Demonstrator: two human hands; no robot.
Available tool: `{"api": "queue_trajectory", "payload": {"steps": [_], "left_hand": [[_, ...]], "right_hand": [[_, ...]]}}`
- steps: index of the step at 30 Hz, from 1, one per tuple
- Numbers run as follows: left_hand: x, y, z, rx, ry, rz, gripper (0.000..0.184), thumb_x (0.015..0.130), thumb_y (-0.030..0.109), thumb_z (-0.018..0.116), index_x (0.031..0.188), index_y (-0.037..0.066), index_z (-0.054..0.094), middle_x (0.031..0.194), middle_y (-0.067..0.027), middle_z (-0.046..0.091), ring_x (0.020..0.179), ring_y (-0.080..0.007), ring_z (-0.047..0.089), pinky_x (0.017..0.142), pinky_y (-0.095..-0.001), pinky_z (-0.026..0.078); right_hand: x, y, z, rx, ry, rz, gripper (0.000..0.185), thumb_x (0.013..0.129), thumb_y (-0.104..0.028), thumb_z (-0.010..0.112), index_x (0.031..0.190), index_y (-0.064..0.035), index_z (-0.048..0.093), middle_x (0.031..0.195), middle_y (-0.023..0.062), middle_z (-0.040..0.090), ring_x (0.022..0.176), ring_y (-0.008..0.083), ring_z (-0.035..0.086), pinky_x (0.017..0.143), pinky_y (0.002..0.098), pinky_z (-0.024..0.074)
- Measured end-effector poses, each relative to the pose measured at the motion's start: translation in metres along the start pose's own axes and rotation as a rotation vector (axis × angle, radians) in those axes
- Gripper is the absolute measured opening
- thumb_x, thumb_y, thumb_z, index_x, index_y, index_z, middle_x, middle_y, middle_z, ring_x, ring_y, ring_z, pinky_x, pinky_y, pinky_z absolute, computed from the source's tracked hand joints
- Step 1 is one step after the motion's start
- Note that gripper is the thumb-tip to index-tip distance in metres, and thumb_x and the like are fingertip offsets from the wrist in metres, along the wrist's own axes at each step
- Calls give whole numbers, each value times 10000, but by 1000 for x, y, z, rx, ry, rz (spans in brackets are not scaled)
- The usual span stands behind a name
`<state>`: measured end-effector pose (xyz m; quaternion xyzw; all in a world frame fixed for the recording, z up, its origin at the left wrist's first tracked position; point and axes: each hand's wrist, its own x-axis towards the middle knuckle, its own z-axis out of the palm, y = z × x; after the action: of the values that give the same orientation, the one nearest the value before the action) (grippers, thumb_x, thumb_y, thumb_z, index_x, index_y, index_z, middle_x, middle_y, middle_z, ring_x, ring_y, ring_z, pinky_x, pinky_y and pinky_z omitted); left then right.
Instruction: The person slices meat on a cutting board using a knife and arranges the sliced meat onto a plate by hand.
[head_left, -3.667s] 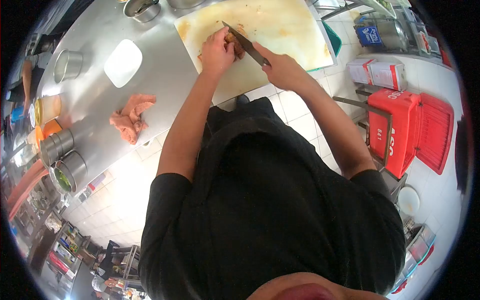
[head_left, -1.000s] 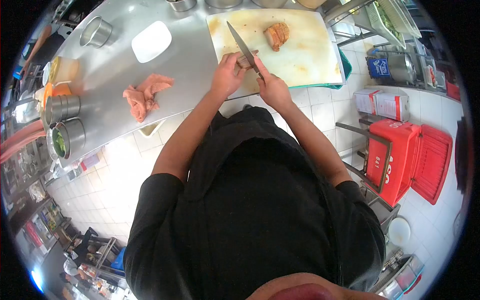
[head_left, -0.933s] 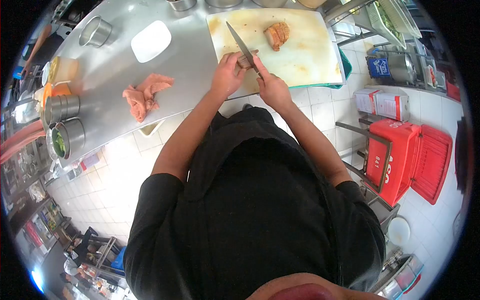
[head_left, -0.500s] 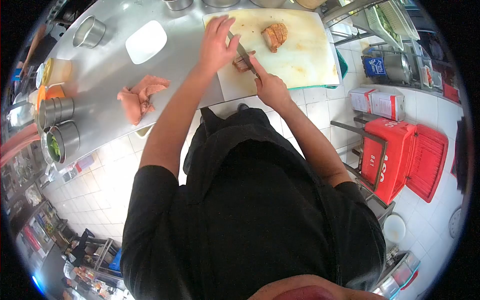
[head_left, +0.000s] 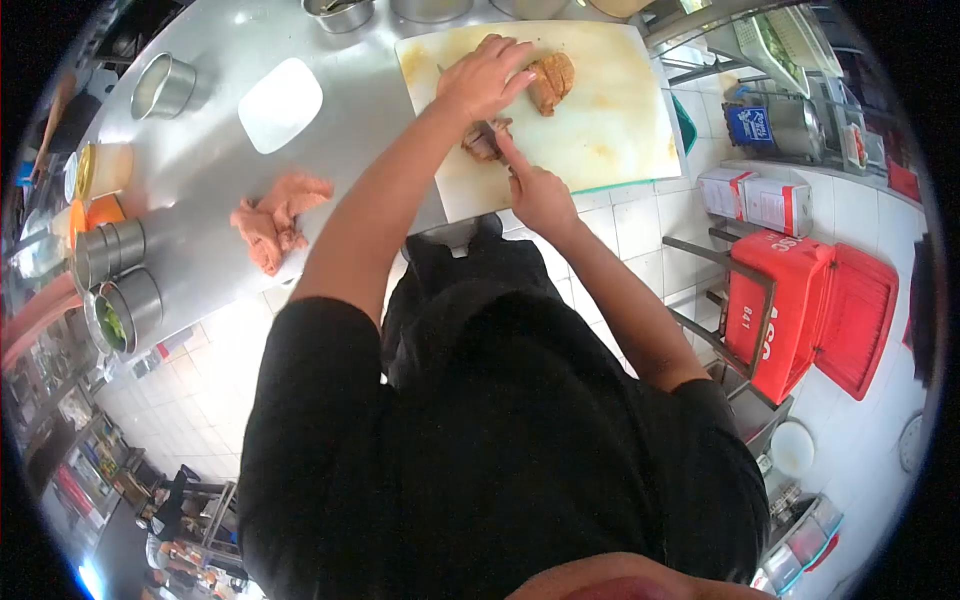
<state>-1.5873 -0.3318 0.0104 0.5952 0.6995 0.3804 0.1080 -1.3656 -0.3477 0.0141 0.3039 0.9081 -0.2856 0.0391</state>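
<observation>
My right hand (head_left: pixel 543 195) is closed around the handle of a knife (head_left: pixel 489 131), its index finger stretched along the top. The blade slants up and left over a small piece of browned cooked meat (head_left: pixel 478 146) on the white cutting board (head_left: pixel 610 130). Above the blade, my left hand (head_left: pixel 487 80) lies with fingers extended, hiding much of the knife. Whether its palm presses on the blade cannot be seen. Just beyond its fingertips is a larger browned chunk of meat (head_left: pixel 551 82) with cut lines across it.
On the steel counter (head_left: pixel 370 110) are a white dish (head_left: pixel 280 105), a crumpled pinkish cloth (head_left: pixel 278 220) and a metal pot (head_left: pixel 164 86). Tubs and metal containers (head_left: pixel 130 300) line the left edge. To the right on the floor stands a red cooler box (head_left: pixel 775 310) with its lid open.
My left hand has moved right, toward the larger chunk, and now covers more of the blade. My right hand has shifted slightly down with the knife. The whole view has tilted a little.
</observation>
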Motion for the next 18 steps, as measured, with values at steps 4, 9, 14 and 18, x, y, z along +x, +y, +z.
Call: {"api": "queue_trajectory", "payload": {"steps": [4, 9, 14, 18], "left_hand": [[14, -17, -16, 19, 149, 93, 501, 1017, 375, 586, 1441, 114, 540, 1425, -163, 557, 1343, -366, 505, 1125, -456, 437], [10, 11, -65, 54, 481, 117, 526, 951, 124, 629, 1456, 33, 511, 1449, -245, 519, 1381, -431, 467, 1164, -470, 386], [2, 13, -82, -4, 459, 134, 502, 974, 122, 607, 1461, 42, 512, 1464, -251, 510, 1380, -431, 472, 1168, -461, 383], [-7, 15, -80, -37, 431, 102, 485, 987, 145, 604, 1452, 36, 519, 1461, -249, 516, 1383, -426, 470, 1166, -454, 387]], "right_hand": [[-3, -5, -8, 28, 30, -34, 764, 969, -140, 550, 1630, -331, 219, 898, 266, 702, 839, 473, 691, 771, 579, 541], [-23, -4, -39, 152, 232, -88, 758, 962, -128, 611, 1614, -338, 287, 923, 270, 701, 851, 467, 689, 780, 563, 548], [-23, -3, -49, 109, 115, 15, 758, 977, -98, 615, 1625, -320, 291, 1013, 265, 724, 936, 464, 701, 836, 523, 557], [-18, -1, -34, 47, 50, 15, 769, 980, -118, 604, 1629, -346, 261, 971, 263, 718, 903, 465, 697, 811, 544, 547]]}}
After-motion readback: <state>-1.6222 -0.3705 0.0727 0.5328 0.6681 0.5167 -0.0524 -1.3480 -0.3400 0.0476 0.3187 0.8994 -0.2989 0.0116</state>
